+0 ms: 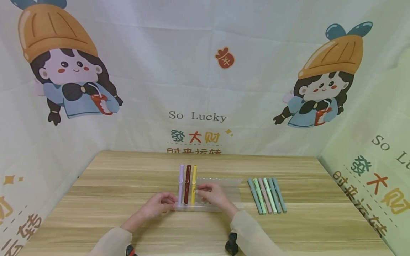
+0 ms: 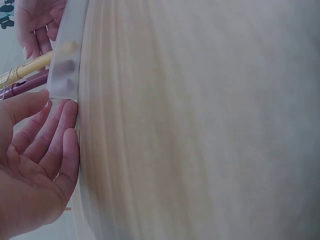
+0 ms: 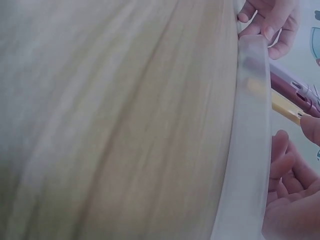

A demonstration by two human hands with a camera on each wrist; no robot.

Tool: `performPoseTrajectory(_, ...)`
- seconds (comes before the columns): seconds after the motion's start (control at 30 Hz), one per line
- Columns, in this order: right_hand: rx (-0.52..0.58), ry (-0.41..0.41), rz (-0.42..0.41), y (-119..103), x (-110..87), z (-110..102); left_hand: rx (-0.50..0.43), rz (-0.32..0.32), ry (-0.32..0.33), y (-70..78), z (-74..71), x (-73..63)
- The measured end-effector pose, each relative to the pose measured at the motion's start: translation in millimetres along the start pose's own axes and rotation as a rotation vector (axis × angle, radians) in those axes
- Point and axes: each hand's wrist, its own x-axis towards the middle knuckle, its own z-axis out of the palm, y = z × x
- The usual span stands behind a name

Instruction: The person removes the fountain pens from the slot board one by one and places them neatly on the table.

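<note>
A clear plastic pen tray (image 1: 221, 209) lies on the table with a frosted front strip (image 3: 245, 145). Side by side at its left end are a lilac pen (image 1: 180, 185), a dark red pen (image 1: 187, 183) and a yellow pen (image 1: 193, 185), clips facing up. My left hand (image 1: 160, 205) (image 2: 40, 155) pinches the tray's front left corner between thumb and fingertips. Over the tray, my right hand (image 1: 213, 195) (image 3: 295, 190) touches the yellow pen's right side with its fingertips, the other fingers loosely bent.
To the right of the tray, several pens (image 1: 267, 195) in green, pink and blue-grey tones lie in a slanted row on the wooden table (image 1: 134, 177). A printed cloth (image 1: 144, 71) hangs behind and at the sides. A small black object (image 1: 232, 244) is by the right sleeve.
</note>
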Motion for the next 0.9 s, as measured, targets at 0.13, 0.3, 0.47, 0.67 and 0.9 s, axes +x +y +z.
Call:
performPoseTrajectory(0.13, 0.014, -0.001, -0.009, 0, 1.0, 2, 0.001, -0.005, 0.003, 0.5, -0.2, 0.0)
performPoseTrajectory(0.3, 0.018, -0.008, -0.024, -2, 0.9, 4, 0.004, -0.01, 0.008, 0.9, -0.3, -0.6)
performPoseTrajectory(0.47, -0.004, -0.008, -0.027, -2, 1.9, 8, -0.001, -0.014, 0.007, 1.0, -0.2, -0.8)
performPoseTrajectory(0.67, 0.003, -0.009, -0.039, -1, 2.9, 11, 0.004, -0.013, 0.01, 1.6, -0.1, -1.1)
performPoseTrajectory(0.9, 0.016, -0.002, -0.048, -1, 2.9, 11, 0.015, -0.016, 0.016, -1.4, 0.2, 0.6)
